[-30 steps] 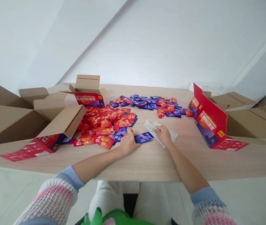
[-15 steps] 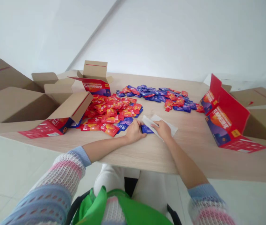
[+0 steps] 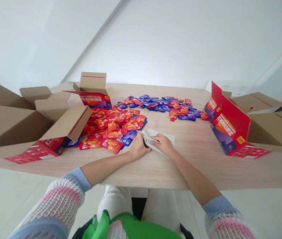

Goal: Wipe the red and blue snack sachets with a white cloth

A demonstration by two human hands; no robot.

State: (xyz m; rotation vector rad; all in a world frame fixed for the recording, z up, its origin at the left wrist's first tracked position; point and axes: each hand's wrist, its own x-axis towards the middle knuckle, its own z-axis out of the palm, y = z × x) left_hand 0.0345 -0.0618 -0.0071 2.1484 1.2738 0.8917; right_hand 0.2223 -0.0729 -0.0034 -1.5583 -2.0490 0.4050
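In the head view, my right hand point(image 3: 163, 144) pinches a white tissue point(image 3: 170, 137), which lies partly folded on the table. Close beside it, my left hand point(image 3: 138, 147) is closed, fingers curled at the tissue's left edge. A dark sliver of a blue sachet point(image 3: 145, 144) shows between that hand and the tissue; most of it is hidden. Just left of my left hand, another blue sachet point(image 3: 130, 136) lies by a heap of red sachets point(image 3: 113, 123).
A mixed pile of blue and red sachets point(image 3: 161, 103) spreads across the back of the wooden table point(image 3: 195, 166). Open cardboard boxes stand on both sides: a large one point(image 3: 14, 122) at left, a smaller red one point(image 3: 96, 99) behind it, and red-and-purple ones point(image 3: 228, 134) at right.
The tissue in my right hand has moved left, over the blue sachet, closer to my left hand. Less of that sachet shows now. The whole view has shifted slightly.
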